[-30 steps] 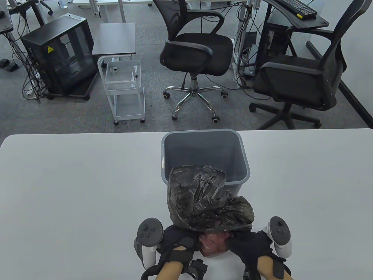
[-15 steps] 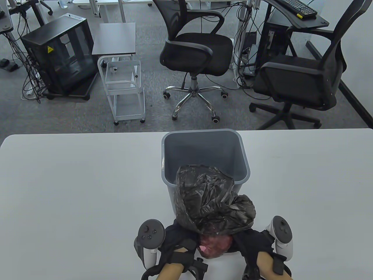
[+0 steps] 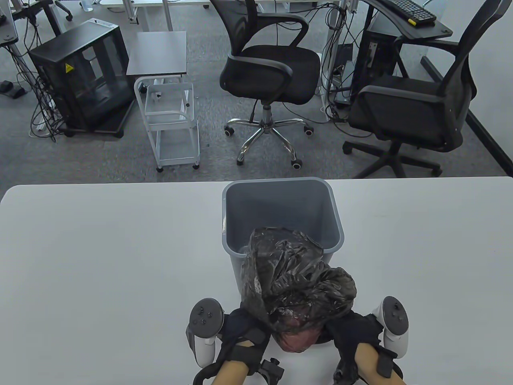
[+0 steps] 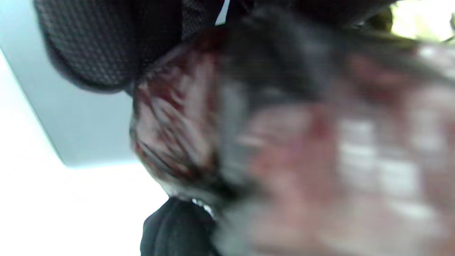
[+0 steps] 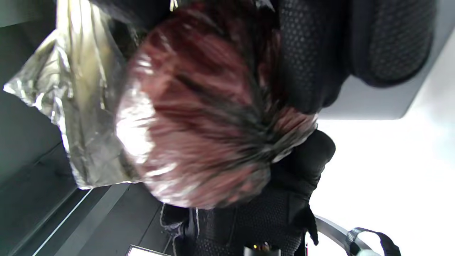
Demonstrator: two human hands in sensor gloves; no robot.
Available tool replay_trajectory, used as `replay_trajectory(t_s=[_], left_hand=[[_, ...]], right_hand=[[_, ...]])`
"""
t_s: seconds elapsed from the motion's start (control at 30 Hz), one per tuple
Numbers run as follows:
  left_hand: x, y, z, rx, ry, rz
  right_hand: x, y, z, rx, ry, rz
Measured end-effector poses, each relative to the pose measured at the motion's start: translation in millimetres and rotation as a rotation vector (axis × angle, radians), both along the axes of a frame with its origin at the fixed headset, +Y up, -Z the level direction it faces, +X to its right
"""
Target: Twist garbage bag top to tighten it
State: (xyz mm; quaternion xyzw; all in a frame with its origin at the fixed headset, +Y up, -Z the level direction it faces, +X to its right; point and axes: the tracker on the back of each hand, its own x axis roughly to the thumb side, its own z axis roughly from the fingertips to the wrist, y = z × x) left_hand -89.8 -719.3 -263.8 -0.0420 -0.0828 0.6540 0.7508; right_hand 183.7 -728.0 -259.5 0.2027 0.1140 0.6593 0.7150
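Observation:
A black, half see-through garbage bag (image 3: 292,276) stands at the table's near edge, in front of the grey bin (image 3: 280,208). Its loose top flops up and back toward the bin. Reddish contents (image 3: 298,341) bulge through the plastic low down, between my hands. My left hand (image 3: 244,331) grips the bag from the left and my right hand (image 3: 352,331) grips it from the right. In the right wrist view the reddish bulge (image 5: 199,117) fills the middle, with gloved fingers (image 5: 305,64) pressed against it. The left wrist view is blurred; the bag (image 4: 284,135) fills it.
The grey bin stands open just behind the bag, at the table's middle. The white table (image 3: 100,260) spreads wide to both sides. Office chairs (image 3: 272,76), a white cart (image 3: 172,120) and a black cabinet (image 3: 84,76) stand on the floor beyond the far edge.
The bag's loose top has shifted right and bunched tighter. The reddish bulge has turned and sunk lower between my hands. My right hand has moved slightly right and toward me.

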Motion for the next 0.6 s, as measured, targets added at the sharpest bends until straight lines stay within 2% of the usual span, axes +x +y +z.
replay_trajectory(t_s=[0.1,0.23,0.33,0.43,0.53,0.6], left_hand=[[-6,5,2,0.044,0.130,-0.116],[-12,5,2,0.025,0.161,-0.122],[-11,4,2,0.016,0.146,-0.109],[-7,4,3,0.014,0.113,-0.103],[-3,5,3,0.031,0.064,-0.124],[-2,6,2,0.071,0.063,-0.141]], right_hand=[[-3,-1,2,-0.007,0.009,0.001],[-12,4,3,0.077,0.104,0.000],[-16,9,6,0.137,0.144,0.061],[-13,13,5,0.183,0.084,0.147],[-5,10,3,0.128,-0.020,0.107],[-2,5,1,0.073,-0.026,0.063]])
